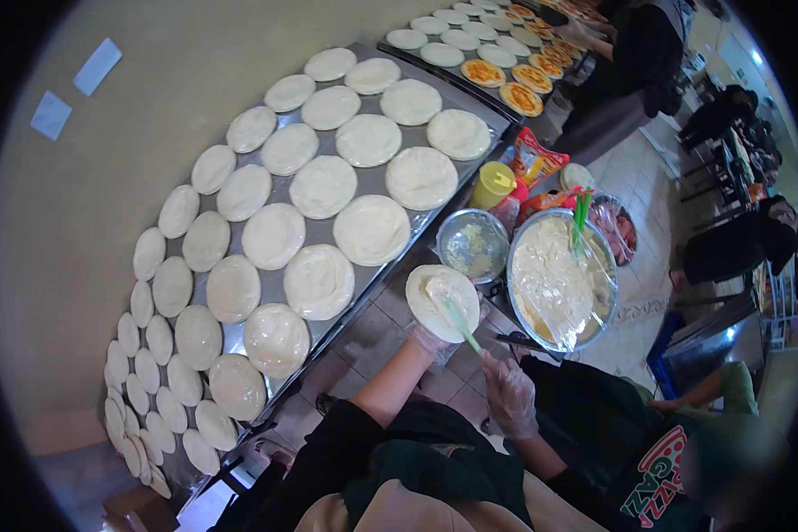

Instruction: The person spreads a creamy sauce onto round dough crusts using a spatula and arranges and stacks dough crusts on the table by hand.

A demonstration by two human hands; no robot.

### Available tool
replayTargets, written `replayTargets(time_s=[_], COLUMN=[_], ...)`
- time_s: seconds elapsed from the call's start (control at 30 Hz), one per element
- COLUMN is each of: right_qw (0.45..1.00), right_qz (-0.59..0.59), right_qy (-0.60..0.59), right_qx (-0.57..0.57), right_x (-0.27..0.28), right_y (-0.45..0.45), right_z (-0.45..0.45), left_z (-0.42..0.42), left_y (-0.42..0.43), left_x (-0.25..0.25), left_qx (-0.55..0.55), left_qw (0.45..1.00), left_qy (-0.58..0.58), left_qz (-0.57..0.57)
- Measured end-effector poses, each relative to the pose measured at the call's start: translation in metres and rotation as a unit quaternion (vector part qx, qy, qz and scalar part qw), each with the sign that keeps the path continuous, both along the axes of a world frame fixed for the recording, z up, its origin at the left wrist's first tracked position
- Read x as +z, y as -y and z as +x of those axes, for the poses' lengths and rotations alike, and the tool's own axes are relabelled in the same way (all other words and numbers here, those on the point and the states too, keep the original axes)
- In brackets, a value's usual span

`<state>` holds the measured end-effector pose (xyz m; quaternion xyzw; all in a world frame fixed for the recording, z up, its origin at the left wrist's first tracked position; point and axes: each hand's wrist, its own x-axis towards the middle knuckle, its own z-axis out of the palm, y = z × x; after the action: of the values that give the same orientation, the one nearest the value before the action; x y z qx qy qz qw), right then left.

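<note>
My gloved left hand [431, 340] supports a round pizza base [424, 301] from beneath; most of its fingers are hidden under the dough. A dab of creamy white spread lies on that base. In my gloved right hand [511, 401] is a pale green spatula [458, 323], its blade touching the spread. Just beyond the base stands a large metal bowl [515, 282] of the same-looking creamy mixture, partly covered with plastic film. A smaller metal bowl [448, 257] with pale crumbly bits stands beside it.
Rows of plain bases cover the metal table [324, 160] on my left. Farther off, a tray [496, 91] carries plain and sauced bases. A yellow jug [492, 186] and a red packet [536, 160] stand behind the bowls. A co-worker in a green apron [607, 452] is close on my right.
</note>
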<state>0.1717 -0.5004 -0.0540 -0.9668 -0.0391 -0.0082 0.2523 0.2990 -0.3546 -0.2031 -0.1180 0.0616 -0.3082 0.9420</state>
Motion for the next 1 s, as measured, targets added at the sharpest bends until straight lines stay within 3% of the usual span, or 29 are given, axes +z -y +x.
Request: replayTargets(time_s=[0.17,0.27,0.3,0.33,0.4,0.43,0.47,0.5,0.57,0.6,0.67,0.7,0.77,0.9,1.0], right_qw=[0.994,0.967,0.954,0.951,0.958,0.984,0.974,0.975,0.981,0.981,0.908,0.907,0.83,0.767,0.789], right_qz=[-0.054,0.19,0.212,0.24,0.156,-0.025,-0.18,-0.182,-0.143,-0.142,0.023,0.024,0.097,0.218,0.213], right_qy=[0.006,-0.121,-0.208,-0.19,-0.213,-0.169,0.015,0.011,-0.129,-0.132,-0.367,-0.37,-0.455,-0.505,-0.47], right_qx=[0.098,0.118,0.038,-0.036,-0.113,-0.039,0.134,0.129,0.008,0.005,-0.199,-0.201,-0.307,-0.33,-0.333], right_x=[0.037,0.081,0.077,0.086,0.075,0.061,0.032,0.015,-0.009,-0.018,-0.028,-0.03,-0.025,-0.035,-0.052], right_y=[0.016,0.048,0.069,0.077,0.117,0.141,0.174,0.189,0.204,0.21,0.216,0.221,0.223,0.228,0.205], right_z=[-0.009,0.005,0.003,0.007,0.016,0.02,0.015,0.013,0.014,0.017,0.027,0.028,0.033,0.036,0.033], left_z=[-0.013,-0.022,-0.028,-0.032,-0.043,-0.051,-0.06,-0.068,-0.084,-0.091,-0.102,-0.108,-0.117,-0.121,-0.118], left_y=[-0.04,-0.061,-0.069,-0.077,-0.089,-0.094,-0.098,-0.099,-0.104,-0.106,-0.105,-0.106,-0.104,-0.1,-0.1], left_x=[0.036,0.054,0.066,0.076,0.081,0.081,0.082,0.08,0.075,0.067,0.068,0.068,0.07,0.074,0.075], left_qx=[0.021,0.078,0.064,0.059,0.049,0.043,0.045,0.039,0.035,0.023,0.017,0.013,0.009,0.003,0.007], left_qw=[1.0,0.987,0.989,0.989,0.991,0.992,0.991,0.991,0.994,0.995,0.994,0.993,0.993,0.991,0.991], left_qy=[-0.017,0.111,0.062,0.062,0.041,0.021,0.017,0.015,-0.058,-0.081,-0.088,-0.092,-0.087,-0.092,-0.089], left_qz=[0.013,0.081,0.115,0.116,0.117,0.116,0.126,0.124,0.08,0.048,0.058,0.068,0.083,0.099,0.098])
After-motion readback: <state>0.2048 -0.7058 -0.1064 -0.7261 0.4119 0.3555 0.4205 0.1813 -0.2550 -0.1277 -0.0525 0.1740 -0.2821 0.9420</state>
